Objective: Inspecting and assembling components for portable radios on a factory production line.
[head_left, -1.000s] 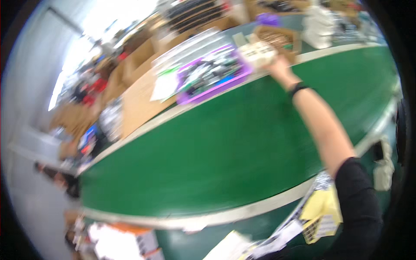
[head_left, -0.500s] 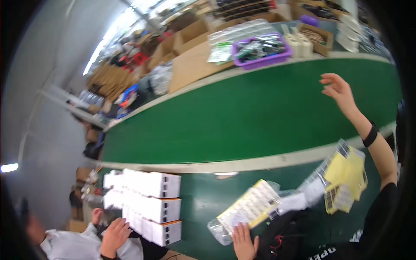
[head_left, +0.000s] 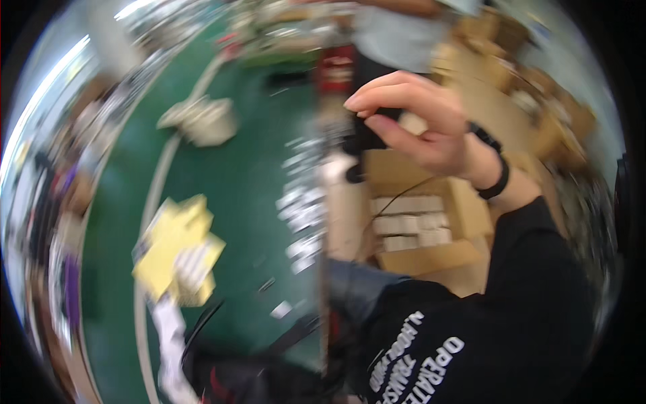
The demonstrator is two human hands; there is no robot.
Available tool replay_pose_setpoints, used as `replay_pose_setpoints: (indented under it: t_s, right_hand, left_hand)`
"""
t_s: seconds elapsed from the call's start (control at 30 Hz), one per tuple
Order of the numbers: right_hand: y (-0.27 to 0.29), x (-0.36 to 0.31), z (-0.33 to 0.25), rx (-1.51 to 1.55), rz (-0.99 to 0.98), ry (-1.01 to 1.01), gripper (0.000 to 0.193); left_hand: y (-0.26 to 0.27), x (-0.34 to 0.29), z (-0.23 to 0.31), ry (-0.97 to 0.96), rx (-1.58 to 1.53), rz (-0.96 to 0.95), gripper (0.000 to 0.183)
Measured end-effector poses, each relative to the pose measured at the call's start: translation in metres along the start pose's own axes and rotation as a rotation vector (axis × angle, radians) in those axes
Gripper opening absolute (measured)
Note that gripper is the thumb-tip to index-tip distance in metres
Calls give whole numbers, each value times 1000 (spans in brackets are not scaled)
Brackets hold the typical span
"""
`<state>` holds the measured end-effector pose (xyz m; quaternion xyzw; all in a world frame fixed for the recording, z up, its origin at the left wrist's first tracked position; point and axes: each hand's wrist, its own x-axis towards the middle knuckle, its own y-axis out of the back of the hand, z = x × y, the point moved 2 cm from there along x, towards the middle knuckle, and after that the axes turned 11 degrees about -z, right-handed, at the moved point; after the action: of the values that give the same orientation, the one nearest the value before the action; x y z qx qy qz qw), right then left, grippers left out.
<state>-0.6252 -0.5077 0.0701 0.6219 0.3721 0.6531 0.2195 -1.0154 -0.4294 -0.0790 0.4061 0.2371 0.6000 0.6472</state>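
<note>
My right hand (head_left: 417,124) is raised in the air past the edge of the green table (head_left: 245,195), above an open carton (head_left: 468,202). Its fingers are curved, the thumb stands apart from them, and nothing is held. A black band (head_left: 496,176) circles the wrist. My left hand is out of view. Yellow sheets (head_left: 171,246) lie in a pile on the table, with a white paper strip (head_left: 168,337) running toward me from them. Small silvery pieces (head_left: 303,209), blurred by motion, are lined up along the table edge.
White boxes (head_left: 410,223) fill the carton on the floor. A pale crumpled item (head_left: 212,122) lies farther along the table. Another person (head_left: 400,40) stands at its far end. More cartons (head_left: 558,128) are at the right. A black bag-like thing (head_left: 262,380) is close to me.
The view has swung far to the right. My right hand has gone from over the green belt to above the carton. My left hand, earlier flat on a label sheet, has left the picture.
</note>
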Motion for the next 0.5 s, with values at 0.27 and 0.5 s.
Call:
replay_pose_setpoints:
  t_s: [0.27, 0.5]
  right_hand:
    - [55, -376, 79, -82, -293, -1466, 39]
    - [-102, -622, 82, 414, -535, -2053, 76]
  left_hand:
    - [-43, -19, 113, -276, -300, -51, 44]
    - [-109, -21, 201, -283, -357, -249, 50]
